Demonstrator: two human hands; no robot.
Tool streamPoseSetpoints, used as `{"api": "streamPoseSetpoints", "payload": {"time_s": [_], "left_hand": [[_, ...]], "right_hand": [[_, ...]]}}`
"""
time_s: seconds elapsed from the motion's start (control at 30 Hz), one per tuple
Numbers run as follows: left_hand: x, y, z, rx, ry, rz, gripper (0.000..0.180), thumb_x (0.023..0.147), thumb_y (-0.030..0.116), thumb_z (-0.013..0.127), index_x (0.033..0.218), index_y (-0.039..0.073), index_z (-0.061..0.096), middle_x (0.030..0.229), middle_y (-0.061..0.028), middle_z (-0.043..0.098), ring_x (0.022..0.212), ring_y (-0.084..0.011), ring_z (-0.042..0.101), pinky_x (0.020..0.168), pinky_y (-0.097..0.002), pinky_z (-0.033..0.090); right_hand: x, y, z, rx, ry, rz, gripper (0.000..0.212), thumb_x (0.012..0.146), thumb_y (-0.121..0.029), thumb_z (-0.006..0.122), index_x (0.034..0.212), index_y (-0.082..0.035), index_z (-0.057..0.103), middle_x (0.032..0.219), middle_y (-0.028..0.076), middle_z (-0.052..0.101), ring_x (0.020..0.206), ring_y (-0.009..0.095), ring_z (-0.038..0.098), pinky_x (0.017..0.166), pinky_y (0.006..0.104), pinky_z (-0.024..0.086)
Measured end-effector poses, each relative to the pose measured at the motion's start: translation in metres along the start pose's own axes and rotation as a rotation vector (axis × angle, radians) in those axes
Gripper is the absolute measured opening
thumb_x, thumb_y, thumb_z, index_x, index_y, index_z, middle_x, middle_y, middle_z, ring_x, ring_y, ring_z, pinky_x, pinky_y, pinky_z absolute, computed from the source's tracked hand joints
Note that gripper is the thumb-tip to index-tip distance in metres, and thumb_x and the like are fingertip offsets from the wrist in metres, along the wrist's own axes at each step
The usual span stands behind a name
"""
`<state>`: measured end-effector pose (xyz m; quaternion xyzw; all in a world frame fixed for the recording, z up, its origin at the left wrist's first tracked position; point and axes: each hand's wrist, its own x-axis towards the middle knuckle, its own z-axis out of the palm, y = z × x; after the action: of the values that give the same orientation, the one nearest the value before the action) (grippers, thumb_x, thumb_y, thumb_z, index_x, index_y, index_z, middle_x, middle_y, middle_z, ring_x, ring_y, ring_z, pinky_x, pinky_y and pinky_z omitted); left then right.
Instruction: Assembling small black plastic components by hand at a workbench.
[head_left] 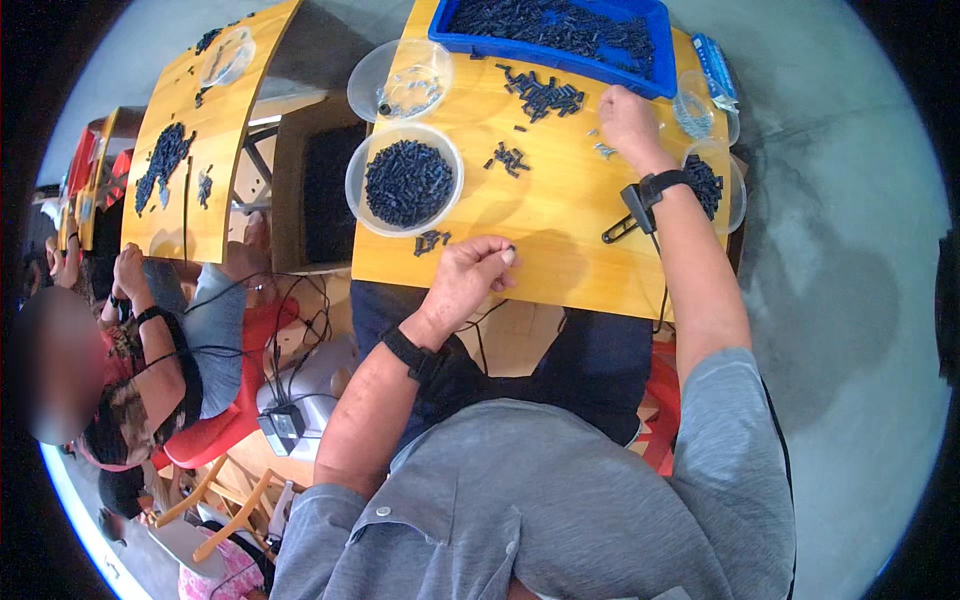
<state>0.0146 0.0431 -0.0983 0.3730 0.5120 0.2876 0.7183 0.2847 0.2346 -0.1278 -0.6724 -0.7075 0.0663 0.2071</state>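
Observation:
My left hand (472,278) is closed above the near edge of the yellow table (570,262), with a small dark piece barely showing at the fingertips. My right hand (629,122) reaches to the near rim of a blue tray (560,50) heaped with small black parts. Its fingers are curled in, and whatever they pinch is hidden. Beside it lie a few tiny silvery pieces (604,150). Left of that, loose black parts (545,95) lie in a pile, with a smaller cluster (508,158) nearer me and a few more (432,241) by my left hand.
At the left stand a clear bowl full of black parts (408,183) and a clear bowl with small silvery pieces (405,88). Clear tubs (735,190) line the right edge, near a blue-and-white packet (714,70). A co-worker (150,350) sits at another yellow table (215,150) to the left.

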Motion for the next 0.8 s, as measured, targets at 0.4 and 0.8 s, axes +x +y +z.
{"api": "streamPoseSetpoints", "payload": {"time_s": [0.4,0.8], "left_hand": [[-0.020,0.053,0.014,-0.135,0.050,0.380,0.012,0.091,0.006,0.055,0.100,0.000,0.061,0.087,-0.0068,0.065,0.067,-0.0121,0.062,0.061,-0.0243,0.050],[-0.053,0.065,0.023,-0.102,-0.006,0.496,0.012,0.090,0.006,0.057,0.099,-0.001,0.061,0.085,-0.0053,0.064,0.066,-0.0111,0.061,0.061,-0.0233,0.049]], "right_hand": [[-0.079,-0.111,-0.098,1.009,-0.331,0.099,0.013,0.087,-0.006,0.057,0.093,0.004,0.062,0.069,0.006,0.062,0.057,0.009,0.059,0.051,0.0218,0.049],[-0.130,-0.152,-0.145,1.060,-0.531,-0.122,0.007,0.088,-0.003,0.055,0.089,0.001,0.061,0.067,0.001,0.059,0.059,0.007,0.057,0.052,0.0215,0.049]]}}
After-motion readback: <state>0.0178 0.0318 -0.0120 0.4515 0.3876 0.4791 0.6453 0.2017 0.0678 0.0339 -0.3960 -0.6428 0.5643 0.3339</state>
